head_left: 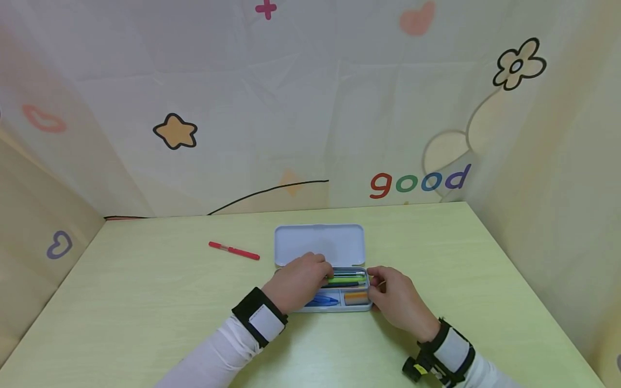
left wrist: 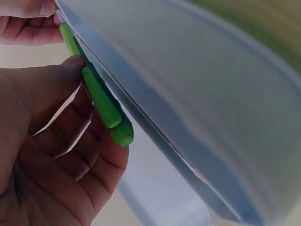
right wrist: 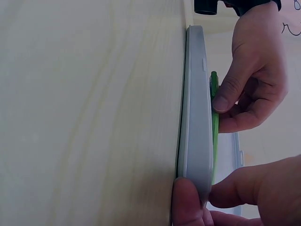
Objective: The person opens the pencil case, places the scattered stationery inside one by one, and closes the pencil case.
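An opened pale blue pencil case (head_left: 330, 309) lies on the table with its lid (head_left: 320, 242) folded back. My left hand (head_left: 302, 280) is over its left part, pinching a green pen (left wrist: 101, 101) between thumb and fingers. This pen lies lengthwise along the case, close over its rim in the right wrist view. Around the right end of the case, my right hand (head_left: 398, 296) grips with thumb and fingers. Inside are several dark pens, a blue pen-like item (head_left: 322, 300) in the front compartment, and an orange-and-grey block (head_left: 356, 298) at front right. The left hand hides part of the contents.
A red pen (head_left: 234, 250) lies on the table left of the case. Behind the table (head_left: 145, 302) hangs a printed cloth (head_left: 291, 108), with more cloth along both sides. Each wrist wears a black strap (head_left: 262, 317).
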